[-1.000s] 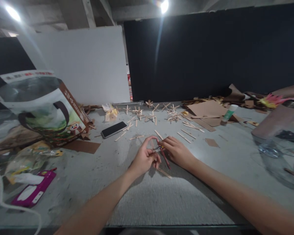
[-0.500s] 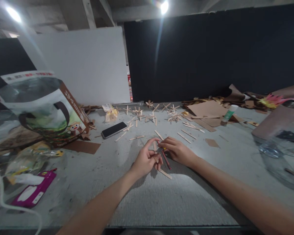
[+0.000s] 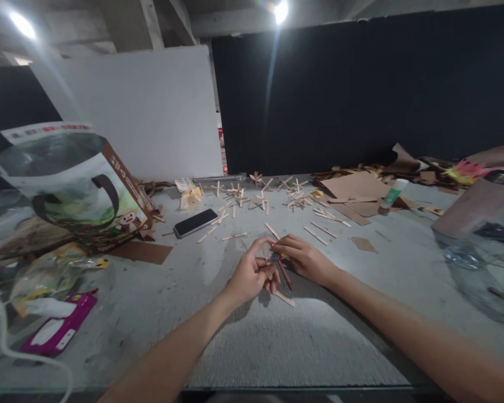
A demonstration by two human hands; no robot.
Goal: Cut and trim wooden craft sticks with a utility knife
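Note:
Close together over the middle of the table are both my hands. My right hand (image 3: 306, 258) is closed around a pair of pliers (image 3: 286, 276) with a dark head and a reddish handle pointing down towards me. A small yellow part shows under its fingers. My left hand (image 3: 250, 273) is pinched by the head of the pliers, seemingly on a wooden craft stick; its fingers cover most of that piece. Just below the left fingertips, a loose craft stick (image 3: 285, 299) lies on the table. Another craft stick (image 3: 272, 230) lies just beyond the hands.
Crossed sticks (image 3: 262, 198) spread across the back. A phone (image 3: 196, 223) lies left of them. Further left stand a large printed bag (image 3: 79, 190) and a purple device (image 3: 63, 324). Cardboard sheets (image 3: 353, 187) and a green-white tube (image 3: 393, 194) are at back right.
The pliers' handle and the craft stick in my left fingers have shifted very slightly. Both hands stay nearly in place.

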